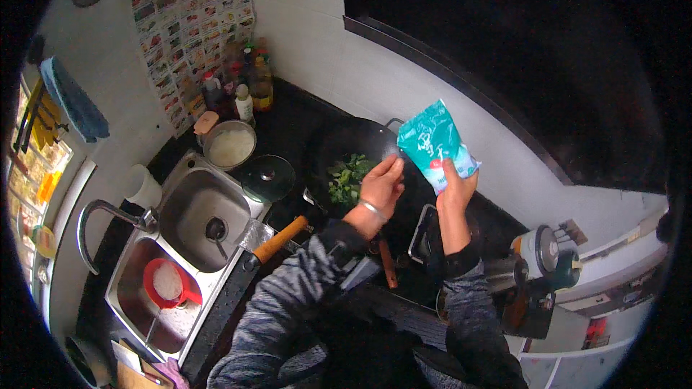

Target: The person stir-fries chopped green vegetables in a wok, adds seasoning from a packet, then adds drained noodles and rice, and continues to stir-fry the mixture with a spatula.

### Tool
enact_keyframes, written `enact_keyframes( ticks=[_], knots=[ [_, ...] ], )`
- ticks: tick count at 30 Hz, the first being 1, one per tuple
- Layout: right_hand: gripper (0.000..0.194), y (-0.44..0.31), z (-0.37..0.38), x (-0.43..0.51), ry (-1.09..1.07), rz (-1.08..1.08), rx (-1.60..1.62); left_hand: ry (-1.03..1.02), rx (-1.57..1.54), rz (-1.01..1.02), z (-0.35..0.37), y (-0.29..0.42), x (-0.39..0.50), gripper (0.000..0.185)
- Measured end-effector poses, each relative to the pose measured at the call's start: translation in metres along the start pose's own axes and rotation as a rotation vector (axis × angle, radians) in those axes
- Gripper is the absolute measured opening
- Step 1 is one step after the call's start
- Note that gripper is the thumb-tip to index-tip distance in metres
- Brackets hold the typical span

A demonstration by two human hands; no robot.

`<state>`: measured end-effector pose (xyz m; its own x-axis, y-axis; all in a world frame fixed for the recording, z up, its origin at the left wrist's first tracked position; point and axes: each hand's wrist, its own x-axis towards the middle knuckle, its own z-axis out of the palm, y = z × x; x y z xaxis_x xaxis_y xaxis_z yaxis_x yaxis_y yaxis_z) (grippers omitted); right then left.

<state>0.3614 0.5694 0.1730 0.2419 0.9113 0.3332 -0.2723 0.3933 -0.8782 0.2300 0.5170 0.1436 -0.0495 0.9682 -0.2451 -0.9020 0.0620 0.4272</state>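
My right hand [457,186] grips the lower end of a teal and white plastic packet [430,135] that bears writing, thumb across its front. Just left of the packet is my left hand [382,186], a bangle at its wrist. Its fingertips are drawn together, with no object visible between them. Below both hands sits a dark wok [330,143] on the cooktop, with chopped leafy greens [348,173] inside. The left hand and forearm hide part of the wok. A wooden handle [387,265] points toward me from beneath the hands.
At left is a steel double sink [203,275] holding a red strainer [167,283]. A glass lid [267,175] and a pot of pale contents [230,143] stand between sink and wok. Bottles [262,84] crowd the corner. A dark range hood [459,75] overhangs the right; a rice cooker [540,248] stands beyond.
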Motion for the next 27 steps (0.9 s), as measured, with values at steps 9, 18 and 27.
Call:
enact_keyframes(
  ticks=[9,18,27],
  knots=[
    [0.047,0.013,-0.002,-0.002,0.035,0.019,-0.061,0.039,-0.389,-0.042,0.017,-0.033,0.046,0.008],
    [0.048,0.019,0.000,-0.001,0.029,-0.025,-0.090,-0.017,-0.389,-0.016,0.012,-0.033,0.059,0.009],
    [0.046,0.023,0.012,-0.007,0.051,-0.031,-0.106,0.010,-0.401,-0.010,0.004,-0.033,0.076,0.017]
  ],
)
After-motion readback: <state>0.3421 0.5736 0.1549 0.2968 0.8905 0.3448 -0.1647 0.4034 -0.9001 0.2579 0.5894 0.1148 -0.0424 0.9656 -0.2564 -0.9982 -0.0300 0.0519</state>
